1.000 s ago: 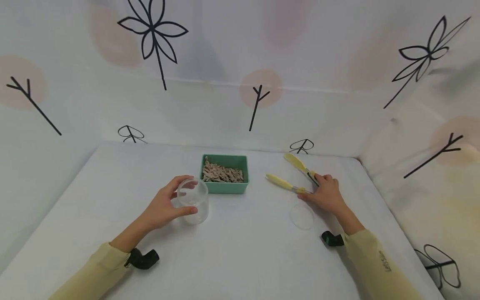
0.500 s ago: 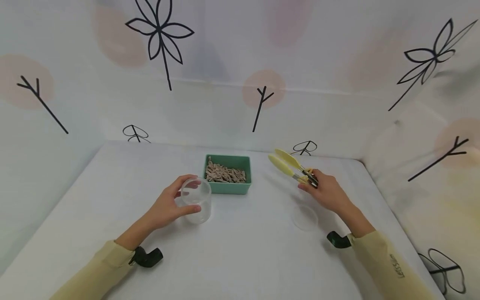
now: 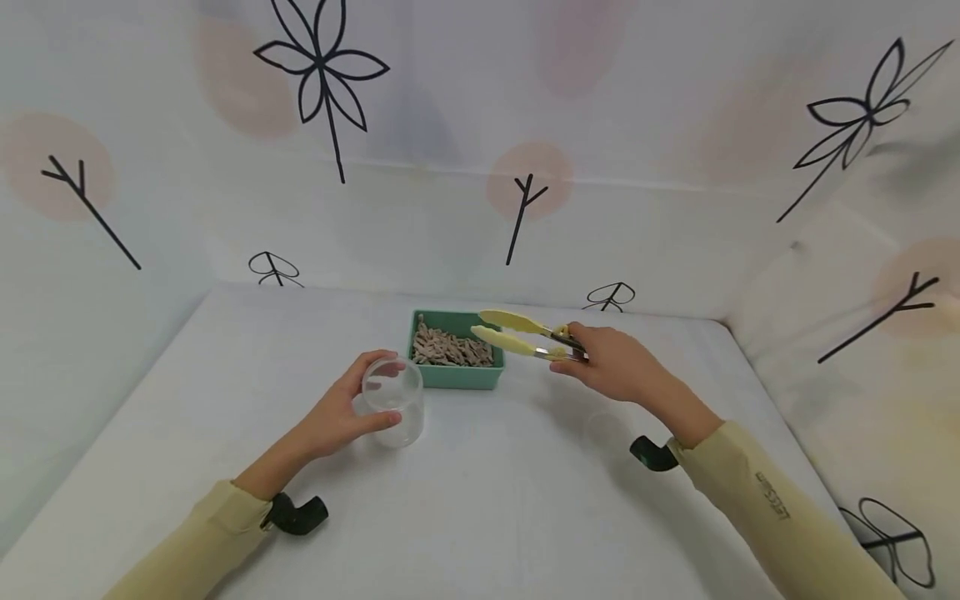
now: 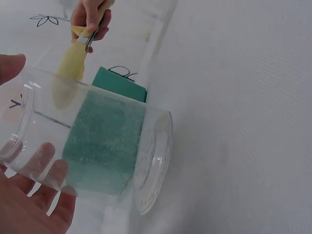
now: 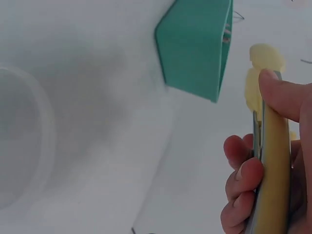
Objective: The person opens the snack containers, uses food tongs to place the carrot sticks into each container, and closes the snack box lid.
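Over green bin [image 3: 456, 375], yellow tongs [image 3: 517, 333] are being held by R hand [image 3: 611, 364], fingers curled round handles, tips slightly apart. Clear jar [image 3: 392, 401], just front-left of bin, is being gripped by L hand [image 3: 333, 414]. Pick step prob underway; next: tips lowered onto clothespins [image 3: 450, 346], squeezed.

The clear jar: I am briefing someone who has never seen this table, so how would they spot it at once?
On the white table, find the green bin of pale clips at the middle. Just in front and left of it stands the clear jar, gripped by the left hand. It is the only upright see-through thing; the yellow tongs are opaque.
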The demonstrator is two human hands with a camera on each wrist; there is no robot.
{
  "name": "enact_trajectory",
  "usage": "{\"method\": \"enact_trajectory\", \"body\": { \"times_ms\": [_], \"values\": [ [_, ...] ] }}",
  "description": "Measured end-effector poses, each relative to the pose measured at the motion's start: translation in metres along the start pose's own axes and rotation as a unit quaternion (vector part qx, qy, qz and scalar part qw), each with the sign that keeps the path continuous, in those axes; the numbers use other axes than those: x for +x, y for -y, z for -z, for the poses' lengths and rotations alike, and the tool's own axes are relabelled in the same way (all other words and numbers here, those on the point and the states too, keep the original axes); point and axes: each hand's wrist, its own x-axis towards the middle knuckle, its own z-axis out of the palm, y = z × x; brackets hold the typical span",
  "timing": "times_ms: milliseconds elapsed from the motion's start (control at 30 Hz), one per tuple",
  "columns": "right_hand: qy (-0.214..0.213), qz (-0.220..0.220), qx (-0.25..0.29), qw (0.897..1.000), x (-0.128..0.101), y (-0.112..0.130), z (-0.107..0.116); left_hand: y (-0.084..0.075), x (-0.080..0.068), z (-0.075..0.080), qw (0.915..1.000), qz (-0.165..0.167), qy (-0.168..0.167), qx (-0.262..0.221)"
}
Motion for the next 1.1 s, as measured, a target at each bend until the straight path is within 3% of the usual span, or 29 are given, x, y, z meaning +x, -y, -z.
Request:
{"method": "enact_trajectory", "body": {
  "times_ms": [133,400,767,1100],
  "values": [
    [0.039,0.007,-0.028,0.999,0.016,0.012,0.003,-0.001,0.001,-0.001,1.0000,0.001,0.002,0.003],
    [0.077,0.020,-0.087,0.993,0.046,0.028,-0.001,-0.005,0.005,-0.005,0.9977,0.063,-0.017,0.015],
    [0.105,0.036,-0.127,0.986,0.074,0.041,-0.003,0.000,0.005,-0.006,0.9973,0.058,-0.040,0.021],
    [0.098,0.049,-0.094,0.989,0.074,0.040,-0.015,-0.002,0.003,-0.007,0.9975,0.056,-0.038,0.022]
  ]
}}
